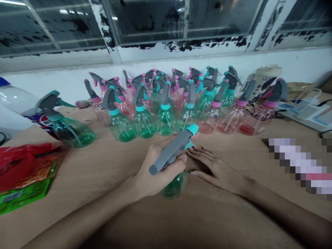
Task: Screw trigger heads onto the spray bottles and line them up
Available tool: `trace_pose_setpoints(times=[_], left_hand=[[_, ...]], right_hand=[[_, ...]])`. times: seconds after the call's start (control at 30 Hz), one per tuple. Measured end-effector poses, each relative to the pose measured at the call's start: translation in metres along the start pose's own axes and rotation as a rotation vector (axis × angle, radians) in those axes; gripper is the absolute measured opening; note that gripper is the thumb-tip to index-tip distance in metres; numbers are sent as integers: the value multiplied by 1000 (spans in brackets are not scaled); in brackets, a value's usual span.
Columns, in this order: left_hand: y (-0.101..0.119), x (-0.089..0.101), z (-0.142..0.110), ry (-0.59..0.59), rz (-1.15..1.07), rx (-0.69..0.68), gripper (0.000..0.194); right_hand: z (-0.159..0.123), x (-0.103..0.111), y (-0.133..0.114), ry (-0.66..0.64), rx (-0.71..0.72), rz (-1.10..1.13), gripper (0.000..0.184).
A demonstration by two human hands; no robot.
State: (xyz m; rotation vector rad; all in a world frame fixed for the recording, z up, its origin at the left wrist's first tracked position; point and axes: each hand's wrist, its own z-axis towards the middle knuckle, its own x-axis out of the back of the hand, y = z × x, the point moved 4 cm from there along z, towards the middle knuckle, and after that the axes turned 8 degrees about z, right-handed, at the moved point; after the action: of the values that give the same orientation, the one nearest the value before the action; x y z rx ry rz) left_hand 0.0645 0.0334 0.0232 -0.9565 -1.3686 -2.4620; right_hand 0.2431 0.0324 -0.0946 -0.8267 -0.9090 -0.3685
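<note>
My left hand [155,169] is wrapped round the neck of a green spray bottle [174,186] with a grey head and a turquoise nozzle. The bottle stands near the middle of the table, its trigger facing away to the right. Just right of it, my right hand [215,169] lies palm down with its fingers stretched out, holding nothing. Beyond both hands runs a front row of spray bottles, green ones [165,121] on the left and pink ones [207,121] on the right. More green and pink bottles crowd behind them.
One green spray bottle [72,131] stands apart at the left, before a large drink bottle [44,119]. Red and green packets [28,190] lie at the left edge. A printed cup [261,81] and white power strip [308,114] are at the back right. Windows [181,20] line the wall.
</note>
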Motion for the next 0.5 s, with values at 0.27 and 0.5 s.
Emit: trace_pose_setpoints(times=[0.27, 0.5], left_hand=[[0, 1, 0, 9, 16, 3, 19], [4, 2, 0, -15, -33, -24, 12]], right_hand=[[0, -1, 1, -19, -7, -9, 59], [0, -1, 1, -6, 2, -10, 60]])
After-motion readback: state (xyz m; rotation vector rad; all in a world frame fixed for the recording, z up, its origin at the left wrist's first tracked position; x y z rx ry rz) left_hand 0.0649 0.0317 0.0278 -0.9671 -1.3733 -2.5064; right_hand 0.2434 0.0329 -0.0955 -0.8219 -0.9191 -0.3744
